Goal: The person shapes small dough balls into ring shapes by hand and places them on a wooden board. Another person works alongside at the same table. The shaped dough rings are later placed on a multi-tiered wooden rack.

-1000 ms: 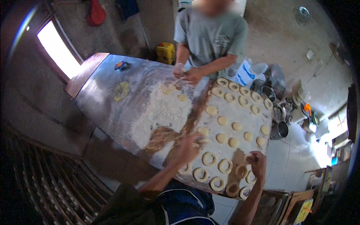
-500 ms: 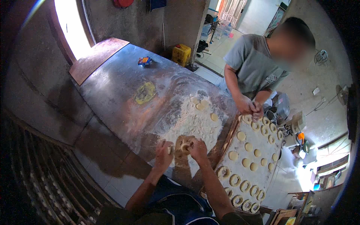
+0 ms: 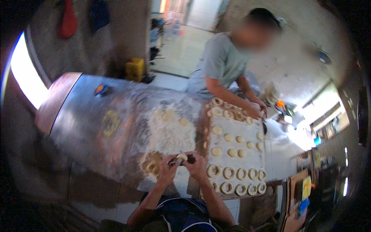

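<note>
Between my two hands is a small pale piece of dough (image 3: 181,157), lifted above the near edge of the floured table. My left hand (image 3: 167,168) pinches its left side. From the right, my right hand (image 3: 196,166) has its fingers closed around the other side. Blur and fingers hide the dough's full shape. White flour (image 3: 170,133) covers the table beyond my hands, with a few flat dough rounds on it, one of them a pale dough round (image 3: 183,122). Left of my hands, the flour has a brownish hollow patch (image 3: 152,163).
A floured tray (image 3: 244,164) to my right carries rows of dough rings (image 3: 228,173) and flat dough rounds (image 3: 217,151). A co-worker (image 3: 224,62) in grey reaches over its far end. A yellow-green smear (image 3: 111,123), a small box (image 3: 101,89) and a board (image 3: 58,100) are on the left.
My view has turned right. Both hands have come together around the dough piece, away from the hollow in the flour. The co-worker's hands have moved right along the tray's far end.
</note>
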`<act>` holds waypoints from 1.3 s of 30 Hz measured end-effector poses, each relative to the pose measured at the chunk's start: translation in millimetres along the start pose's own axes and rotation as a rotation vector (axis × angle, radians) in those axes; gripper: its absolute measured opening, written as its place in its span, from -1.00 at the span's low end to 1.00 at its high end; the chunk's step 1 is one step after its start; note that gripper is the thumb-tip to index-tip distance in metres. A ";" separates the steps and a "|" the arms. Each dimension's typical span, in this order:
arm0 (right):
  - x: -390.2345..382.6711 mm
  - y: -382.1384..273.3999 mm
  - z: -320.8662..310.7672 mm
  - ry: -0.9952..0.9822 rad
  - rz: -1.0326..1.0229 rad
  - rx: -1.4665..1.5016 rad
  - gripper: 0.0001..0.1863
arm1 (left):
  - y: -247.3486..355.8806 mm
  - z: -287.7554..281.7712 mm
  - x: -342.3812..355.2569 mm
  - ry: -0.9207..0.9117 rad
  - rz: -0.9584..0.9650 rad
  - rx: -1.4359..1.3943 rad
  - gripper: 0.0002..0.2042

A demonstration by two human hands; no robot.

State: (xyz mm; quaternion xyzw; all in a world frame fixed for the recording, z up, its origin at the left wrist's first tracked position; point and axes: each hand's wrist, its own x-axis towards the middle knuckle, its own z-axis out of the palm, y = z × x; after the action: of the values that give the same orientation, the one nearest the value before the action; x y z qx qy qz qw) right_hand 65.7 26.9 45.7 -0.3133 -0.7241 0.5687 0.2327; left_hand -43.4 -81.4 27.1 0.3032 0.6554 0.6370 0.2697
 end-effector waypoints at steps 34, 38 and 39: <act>-63.3 39.7 -299.9 0.323 0.201 0.179 -0.26 | 59.4 350.9 -9.3 -0.147 -0.132 -0.209 -0.70; -71.6 43.8 -329.7 0.268 0.229 0.132 -0.26 | 57.3 383.3 -11.2 0.013 -0.350 -0.417 -0.70; -72.6 46.4 -336.7 0.226 0.276 0.039 -0.28 | 57.6 383.4 -13.0 -0.155 -0.158 0.321 -0.72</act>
State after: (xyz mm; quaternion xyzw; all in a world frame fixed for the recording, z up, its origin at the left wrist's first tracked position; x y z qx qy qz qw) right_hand 358.4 210.2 84.6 -0.4669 -0.6324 0.5703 0.2382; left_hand 252.1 166.7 67.7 0.3379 0.7476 0.4759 0.3168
